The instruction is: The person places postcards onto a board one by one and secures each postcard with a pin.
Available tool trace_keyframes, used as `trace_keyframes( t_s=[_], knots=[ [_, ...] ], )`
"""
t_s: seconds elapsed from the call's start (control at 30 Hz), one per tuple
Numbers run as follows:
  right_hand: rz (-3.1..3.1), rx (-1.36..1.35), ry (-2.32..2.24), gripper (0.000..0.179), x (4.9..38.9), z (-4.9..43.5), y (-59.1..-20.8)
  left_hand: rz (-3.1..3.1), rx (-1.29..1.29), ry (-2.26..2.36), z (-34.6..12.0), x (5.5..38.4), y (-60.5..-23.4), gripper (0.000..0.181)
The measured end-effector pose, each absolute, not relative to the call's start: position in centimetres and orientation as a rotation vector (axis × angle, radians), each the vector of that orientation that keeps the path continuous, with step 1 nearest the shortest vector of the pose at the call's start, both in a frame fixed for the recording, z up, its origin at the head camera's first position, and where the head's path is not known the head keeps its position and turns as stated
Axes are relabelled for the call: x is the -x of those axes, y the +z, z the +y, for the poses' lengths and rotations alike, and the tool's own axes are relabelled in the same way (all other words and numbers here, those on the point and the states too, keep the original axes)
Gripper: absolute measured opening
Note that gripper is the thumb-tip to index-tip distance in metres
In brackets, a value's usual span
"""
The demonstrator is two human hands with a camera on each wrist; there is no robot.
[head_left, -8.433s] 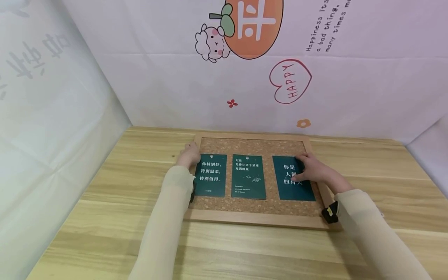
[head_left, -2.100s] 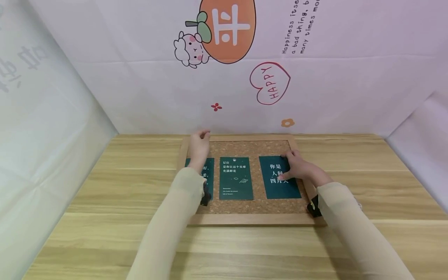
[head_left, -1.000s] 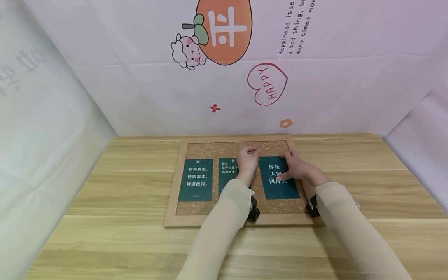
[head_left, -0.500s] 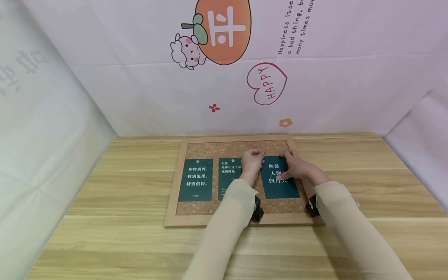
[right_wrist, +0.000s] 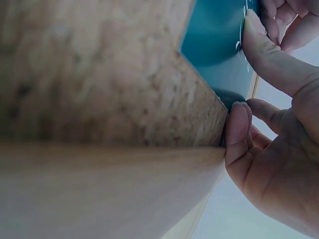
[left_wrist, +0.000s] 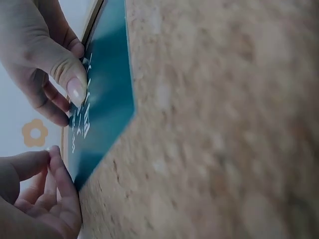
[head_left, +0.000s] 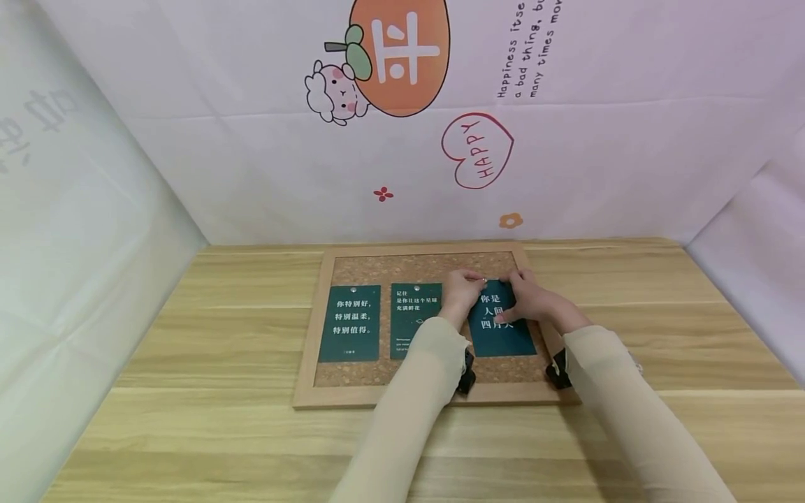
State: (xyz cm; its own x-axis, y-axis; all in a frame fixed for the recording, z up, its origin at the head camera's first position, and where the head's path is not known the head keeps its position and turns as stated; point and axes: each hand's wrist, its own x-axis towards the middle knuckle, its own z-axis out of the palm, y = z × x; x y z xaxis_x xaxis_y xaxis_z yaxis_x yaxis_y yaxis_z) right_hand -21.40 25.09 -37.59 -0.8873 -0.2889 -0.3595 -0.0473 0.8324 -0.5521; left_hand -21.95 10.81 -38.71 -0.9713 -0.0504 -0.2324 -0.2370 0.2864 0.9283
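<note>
A framed cork board lies on the table with three dark green cards on it. My left hand pinches a small shiny pushpin between thumb and forefinger, at the top edge of the right card. In the left wrist view those fingertips hide most of the pin. My right hand rests on that card, thumb pressing its face and fingers at its top right corner. The right wrist view shows the thumb lying straight over the card. Pins hold the left card and middle card at their tops.
The board's wooden frame sits near the back of the wood-grain table. Behind it hangs a white printed cloth, and another white cloth hangs at the left. My left forearm overlaps the middle card and the frame's front.
My left hand has moved right, from the board's left side past its back edge to the right card's top, with the pushpin now showing. The right hand has stayed on the right card.
</note>
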Motion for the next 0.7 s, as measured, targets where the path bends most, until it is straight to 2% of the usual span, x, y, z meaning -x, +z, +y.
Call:
trace_keyframes(
  t_s=[0.3, 0.7],
  knots=[
    [2.563, 0.219, -0.782, 0.084, 21.4, 25.0, -37.7, 2.557, 0.413, 1.586, 11.8, 21.9, -38.4, 0.009],
    [2.567, 0.209, -0.791, 0.084, 21.4, 25.2, -37.8, 2.638, 0.449, 1.507, 12.3, 22.1, -38.4, 0.013]
  ],
)
